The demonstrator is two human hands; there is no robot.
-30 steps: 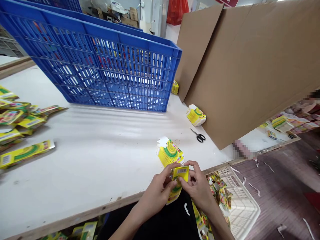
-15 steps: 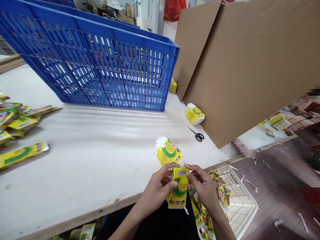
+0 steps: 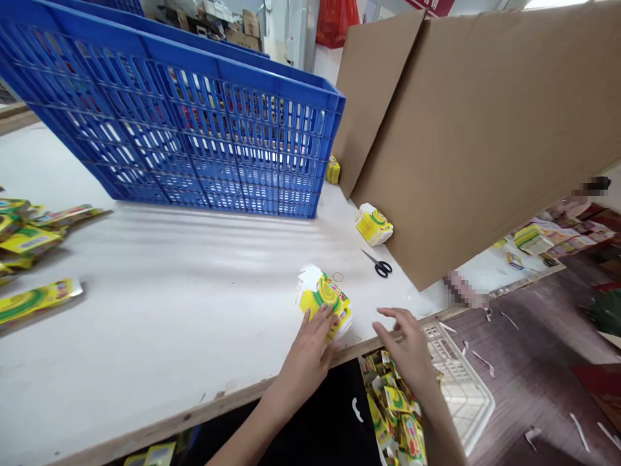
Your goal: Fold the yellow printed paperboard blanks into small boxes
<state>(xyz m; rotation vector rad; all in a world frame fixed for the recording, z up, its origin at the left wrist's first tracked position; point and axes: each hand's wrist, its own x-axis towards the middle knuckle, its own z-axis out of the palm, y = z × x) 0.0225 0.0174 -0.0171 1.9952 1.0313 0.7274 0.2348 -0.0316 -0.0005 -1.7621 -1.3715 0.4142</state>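
Note:
A stack of flat yellow cartons [image 3: 317,291] with a green and yellow swirl print lies near the table's front edge. My left hand [image 3: 308,356] rests its outstretched fingers on the near side of this stack, not gripping it. To the right, my right hand [image 3: 407,346] hovers over the table edge, thumb and fingers apart, holding nothing. Below it, a white basket [image 3: 478,388] holds many small yellow boxes [image 3: 395,399], partly covered by my right forearm.
A blue plastic crate [image 3: 218,142] stands at the back left. Black-handled scissors [image 3: 382,267], a rubber band and another carton stack [image 3: 373,224] lie beside a large cardboard sheet [image 3: 466,142]. Yellow packs [image 3: 33,239] are heaped at far left. A person is partly visible at far right.
The yellow box that both hands held has left them. My left hand moved up onto the carton stack; my right hand moved away to the right and opened.

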